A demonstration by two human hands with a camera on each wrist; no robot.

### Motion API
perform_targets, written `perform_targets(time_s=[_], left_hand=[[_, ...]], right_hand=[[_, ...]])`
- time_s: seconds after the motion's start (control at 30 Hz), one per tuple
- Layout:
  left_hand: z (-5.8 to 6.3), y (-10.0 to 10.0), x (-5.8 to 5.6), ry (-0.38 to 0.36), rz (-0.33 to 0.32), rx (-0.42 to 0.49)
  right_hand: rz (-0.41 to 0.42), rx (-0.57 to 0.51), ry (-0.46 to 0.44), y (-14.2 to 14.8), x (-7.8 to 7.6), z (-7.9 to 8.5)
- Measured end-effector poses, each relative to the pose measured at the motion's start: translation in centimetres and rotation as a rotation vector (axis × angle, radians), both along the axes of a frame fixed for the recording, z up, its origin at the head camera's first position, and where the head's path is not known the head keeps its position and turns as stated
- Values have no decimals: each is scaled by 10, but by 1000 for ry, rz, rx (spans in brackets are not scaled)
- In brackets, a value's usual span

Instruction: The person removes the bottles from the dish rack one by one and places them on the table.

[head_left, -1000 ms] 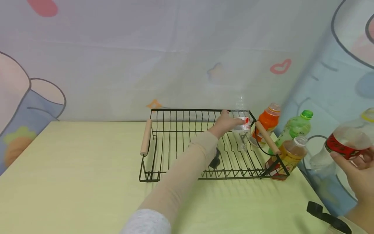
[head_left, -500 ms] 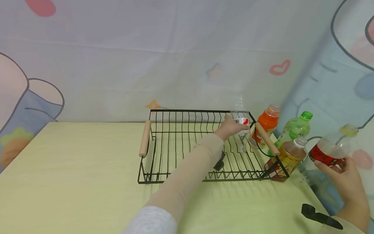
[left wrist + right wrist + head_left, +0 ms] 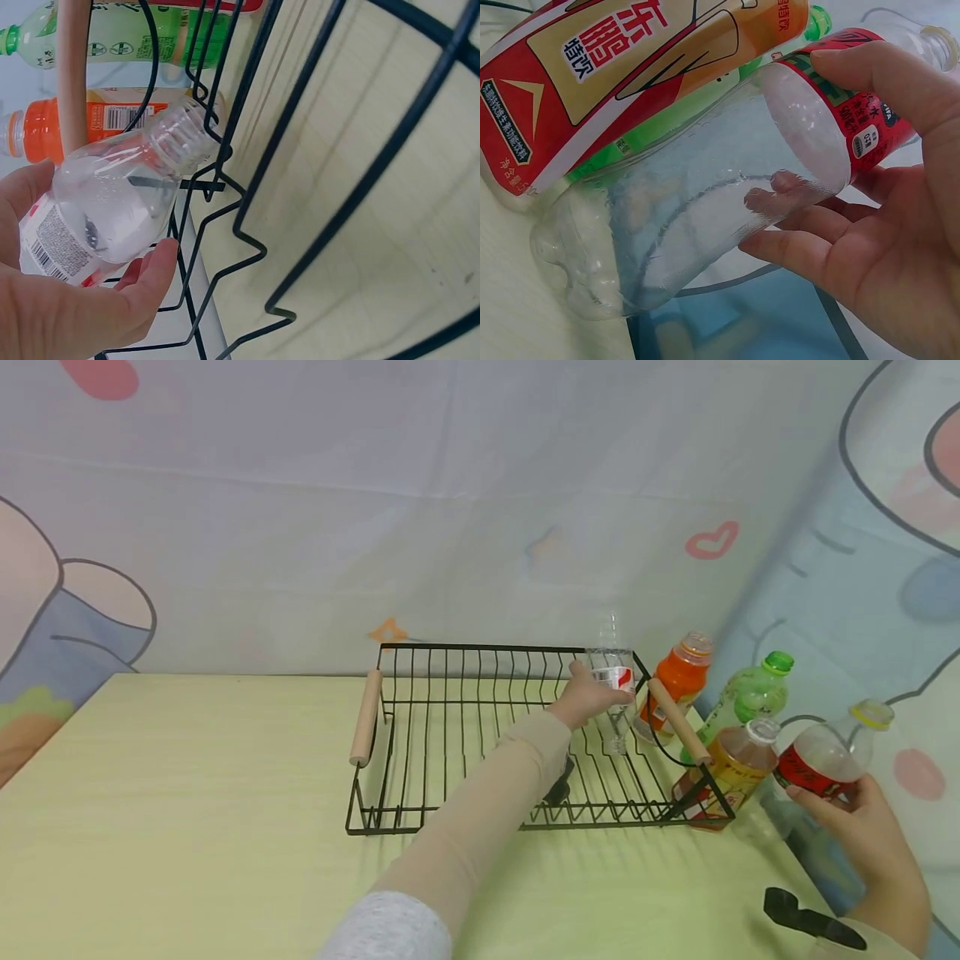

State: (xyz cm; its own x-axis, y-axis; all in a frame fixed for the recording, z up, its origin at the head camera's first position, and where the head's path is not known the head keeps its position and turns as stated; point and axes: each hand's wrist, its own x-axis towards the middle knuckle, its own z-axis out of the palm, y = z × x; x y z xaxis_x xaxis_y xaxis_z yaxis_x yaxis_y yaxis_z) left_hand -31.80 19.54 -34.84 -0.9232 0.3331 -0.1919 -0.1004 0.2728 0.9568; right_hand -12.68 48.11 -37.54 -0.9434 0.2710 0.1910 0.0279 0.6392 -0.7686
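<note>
My left hand (image 3: 588, 697) grips a clear plastic bottle (image 3: 617, 678) with a white and red label. It stands neck down at the right end of a black wire rack (image 3: 480, 646), its open mouth against the wires in the left wrist view. At the right table edge, my right hand (image 3: 862, 835) holds a large clear bottle (image 3: 697, 202) by its red label, thumb on one side and fingers on the other. That bottle has a yellow top (image 3: 872, 714) and tilts, base close over the tabletop, beside an amber drink bottle (image 3: 738, 768).
An orange bottle (image 3: 684, 672) and a green bottle (image 3: 753, 693) stand right of the rack, behind the amber one. Wooden handles (image 3: 366, 718) top both rack ends. The pale tabletop (image 3: 187, 810) spreads to the left. A patterned cloth (image 3: 300, 510) hangs behind.
My right hand has brought the red-labelled bottle left and down, from beyond the table's right edge to beside the amber bottle. My left hand stays at its bottle in the rack.
</note>
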Motion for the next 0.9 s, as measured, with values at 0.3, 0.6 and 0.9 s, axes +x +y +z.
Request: perform_targets(time_s=[0.3, 0.6, 0.9], left_hand=[[0, -1, 2, 31, -10, 9], [9, -6, 4, 46, -18, 6], [32, -18, 8, 80, -49, 56]], right_hand=[[67, -20, 35, 5, -1, 1], [2, -2, -10, 4, 3, -2], [-28, -34, 14, 4, 6, 4]])
